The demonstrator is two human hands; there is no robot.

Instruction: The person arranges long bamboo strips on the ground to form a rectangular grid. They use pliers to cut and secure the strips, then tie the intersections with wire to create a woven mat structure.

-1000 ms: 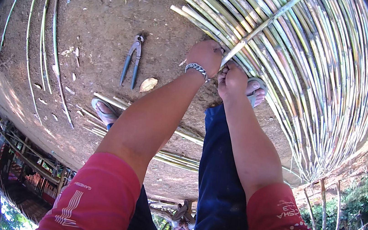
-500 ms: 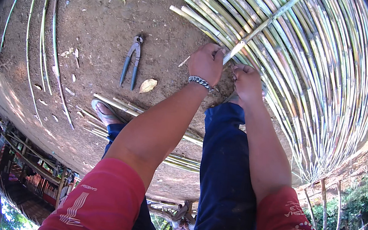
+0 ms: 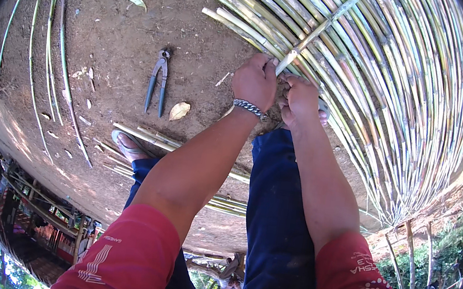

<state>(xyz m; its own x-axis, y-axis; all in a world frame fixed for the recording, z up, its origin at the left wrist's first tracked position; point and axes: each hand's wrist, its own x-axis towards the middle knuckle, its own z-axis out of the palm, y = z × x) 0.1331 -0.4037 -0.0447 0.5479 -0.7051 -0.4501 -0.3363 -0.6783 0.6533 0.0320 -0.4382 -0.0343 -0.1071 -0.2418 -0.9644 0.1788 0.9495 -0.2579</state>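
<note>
Both my hands meet at the near end of a split bamboo crosspiece [image 3: 322, 27], which lies across a row of long bamboo poles [image 3: 384, 100]. My left hand [image 3: 254, 82], with a chain bracelet at the wrist, has its fingers pinched together at the left side of that end. Beside it, my right hand [image 3: 301, 100] is closed with curled fingers, just below the crosspiece tip. Whatever is between the fingers is too small or hidden to make out. A pair of pincers [image 3: 162, 62] with dark handles lies on the soil to the left.
Thin green bamboo strips [image 3: 64, 54] lie at the far left. Cut bamboo pieces [image 3: 151, 139] are on the ground by my sandalled left foot [image 3: 129, 144]. Dry leaves [image 3: 179, 111] dot the dirt. Upright sticks [image 3: 409, 256] stand at the lower right.
The view has shifted slightly, so the ground things sit a little further left and lower. My right hand has turned and its fingers have curled more; the left stays at the crosspiece end.
</note>
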